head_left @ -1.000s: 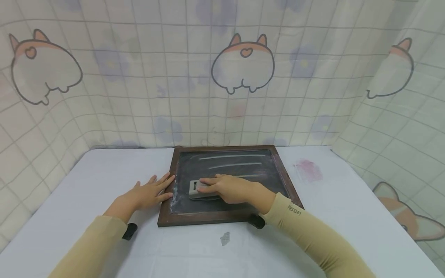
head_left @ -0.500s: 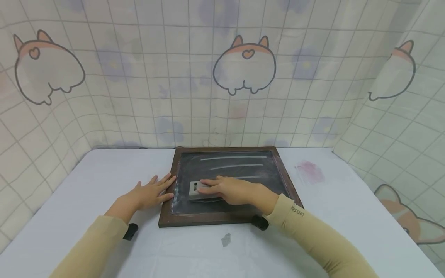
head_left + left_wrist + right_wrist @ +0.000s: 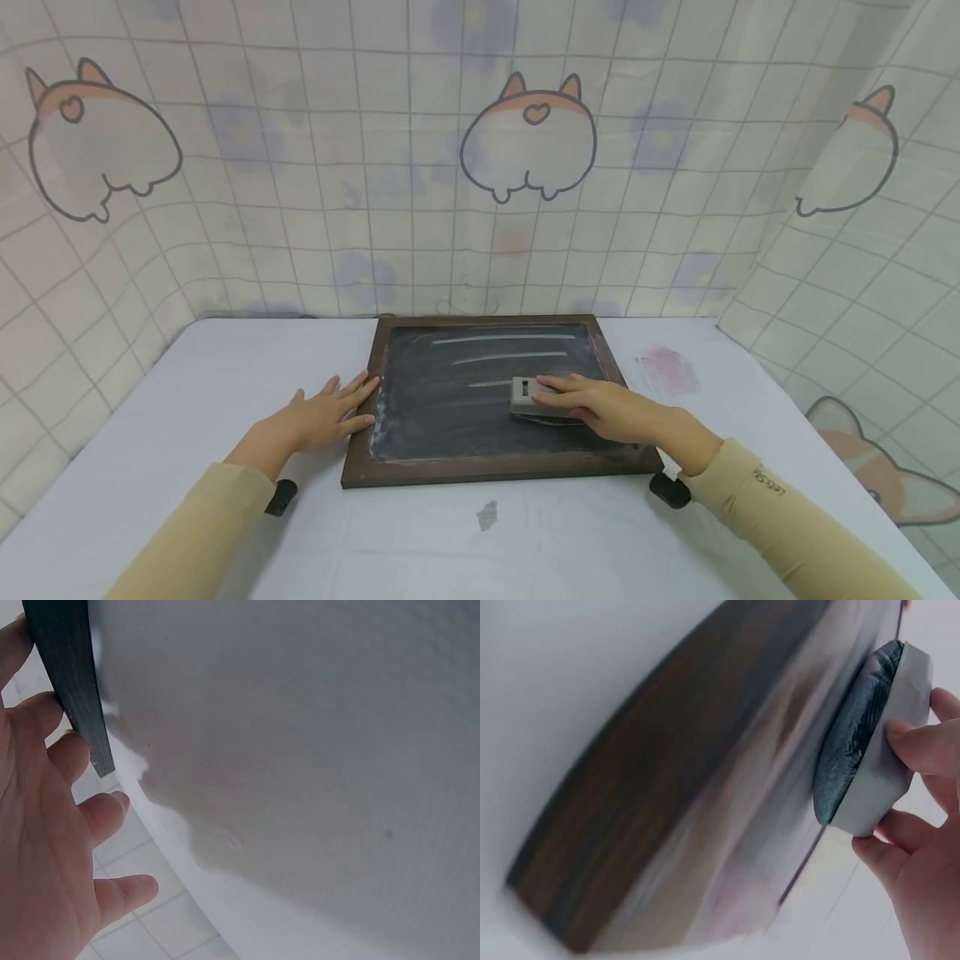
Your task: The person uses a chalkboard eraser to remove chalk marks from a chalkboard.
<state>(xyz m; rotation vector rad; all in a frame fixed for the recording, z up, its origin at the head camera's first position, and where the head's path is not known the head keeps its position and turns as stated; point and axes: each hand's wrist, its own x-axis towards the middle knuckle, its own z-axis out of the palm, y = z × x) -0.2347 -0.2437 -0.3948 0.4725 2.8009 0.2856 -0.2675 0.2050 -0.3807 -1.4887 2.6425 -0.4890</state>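
Note:
A framed chalkboard (image 3: 450, 417) lies on the white table, with a few white chalk lines across its upper part. My right hand (image 3: 607, 406) grips a grey chalkboard eraser (image 3: 522, 398) over the right half of the board. In the right wrist view the thumb and fingers hold the eraser's grey back (image 3: 885, 765), its dark felt pad (image 3: 859, 735) facing the board. My left hand (image 3: 307, 425) rests with spread, straight fingers on the left side of the brown frame (image 3: 360, 450). The left wrist view shows that hand's fingertips at the frame's edge (image 3: 75, 682).
The white table (image 3: 420, 542) bears a grey patch (image 3: 487, 515) in front of the board and a pink smudge (image 3: 667, 369) to its right. A tiled-pattern curtain (image 3: 300, 192) with dog drawings closes off the back and sides.
My right hand has slid the eraser from the board's left part to the right. The lowest chalk line now shows only a short piece left of the eraser. The left hand stays put.

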